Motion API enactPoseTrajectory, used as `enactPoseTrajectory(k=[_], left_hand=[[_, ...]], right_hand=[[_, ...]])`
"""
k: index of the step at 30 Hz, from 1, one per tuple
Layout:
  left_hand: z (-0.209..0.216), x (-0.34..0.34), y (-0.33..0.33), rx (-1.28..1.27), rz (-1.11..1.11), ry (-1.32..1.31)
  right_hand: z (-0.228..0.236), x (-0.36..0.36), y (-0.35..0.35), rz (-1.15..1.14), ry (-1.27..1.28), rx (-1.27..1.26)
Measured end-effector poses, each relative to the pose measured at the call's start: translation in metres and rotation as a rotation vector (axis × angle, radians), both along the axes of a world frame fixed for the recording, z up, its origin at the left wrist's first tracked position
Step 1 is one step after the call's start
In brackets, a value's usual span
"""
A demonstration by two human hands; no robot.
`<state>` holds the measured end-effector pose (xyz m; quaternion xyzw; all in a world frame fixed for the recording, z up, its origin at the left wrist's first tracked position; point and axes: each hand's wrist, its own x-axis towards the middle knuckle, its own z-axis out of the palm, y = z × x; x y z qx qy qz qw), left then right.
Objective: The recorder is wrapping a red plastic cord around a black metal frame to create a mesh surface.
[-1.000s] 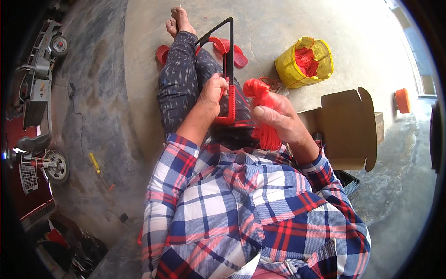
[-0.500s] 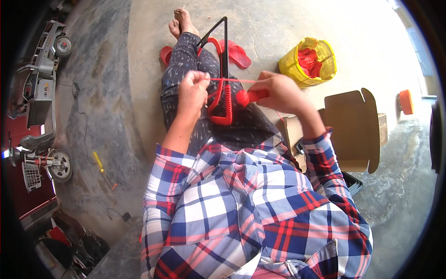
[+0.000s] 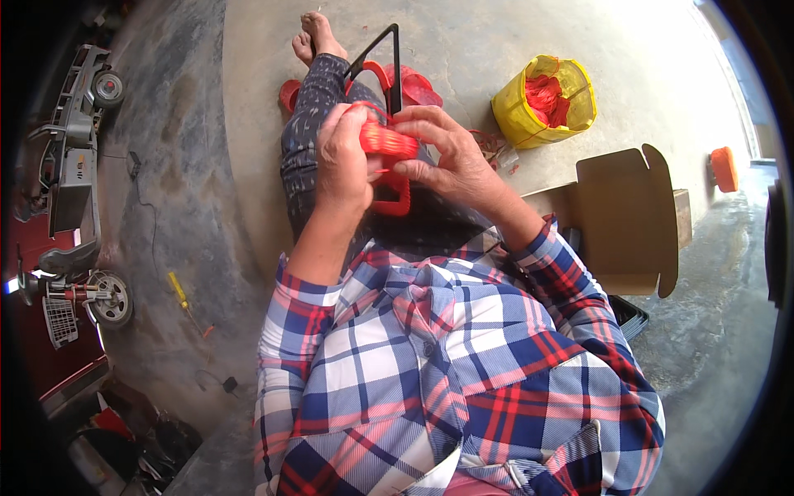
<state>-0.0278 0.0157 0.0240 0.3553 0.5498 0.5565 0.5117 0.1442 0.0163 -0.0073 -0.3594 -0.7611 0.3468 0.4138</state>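
Note:
A red bundle of shiny plastic cord [image 3: 387, 141], slightly blurred, lies between my hands above my lap. My left hand [image 3: 341, 157] is closed on its left end, and a loop of cord rises over these fingers. At the right end, my right hand [image 3: 447, 149] has its thumb below and its fingers above, curled round the bundle. Beneath my hands is an angular black frame [image 3: 395, 66]. Its lower part is covered in red cord [image 3: 393, 206], and my hands hide its middle.
A yellow basket [image 3: 513, 107] holds red material [image 3: 546, 99]. An open cardboard box [image 3: 624, 219] stands at my right. Red slippers [image 3: 418, 87] lie beside my outstretched leg. A yellow-handled tool [image 3: 176, 289] lies on the floor to the left, with motorbikes [image 3: 78, 157] beyond.
My hands have come together on the red bundle, which my right hand held alone before. The strand stretched between them is no longer taut in view.

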Motion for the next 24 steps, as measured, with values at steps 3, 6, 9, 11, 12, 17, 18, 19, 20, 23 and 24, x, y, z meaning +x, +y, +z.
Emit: enactPoseTrajectory(k=[3,6,9,11,12,17,18,19,20,23,24], left_hand=[[0.003,-0.007,0.007,-0.253,-0.279,-0.406],[-0.030,-0.004,0.010,-0.186,-0.258,0.058],[-0.056,0.004,0.011,-0.163,-0.228,0.019],[-0.068,0.006,0.015,-0.189,-0.185,-0.083],[-0.071,0.008,0.019,-0.215,-0.156,-0.181],[-0.087,0.006,0.026,-0.297,-0.186,-0.185],[-0.090,0.006,0.027,-0.285,-0.194,-0.265],[-0.091,0.005,0.025,-0.288,-0.197,-0.264],[-0.092,0.003,0.023,-0.292,-0.177,-0.320],[-0.082,0.006,0.013,-0.277,-0.112,-0.357],[-0.084,0.007,0.008,-0.114,-0.072,-0.064]], right_hand=[[-0.005,0.021,0.013,-0.032,0.424,-0.210],[0.015,0.073,0.031,-0.039,1.080,-0.591],[0.004,0.162,0.032,0.074,1.230,-0.431],[0.044,0.166,0.017,0.034,1.404,-0.539],[0.045,0.183,0.009,0.154,1.347,-0.560],[0.063,0.190,-0.059,-0.252,0.966,-0.556],[0.060,0.193,-0.062,-0.260,0.967,-0.553],[0.050,0.196,-0.063,-0.519,0.824,-0.544],[0.037,0.201,-0.064,-0.770,0.670,-0.528],[-0.013,0.191,-0.055,-0.654,0.871,-0.734],[-0.013,0.177,-0.056,-0.532,0.867,-0.808]])
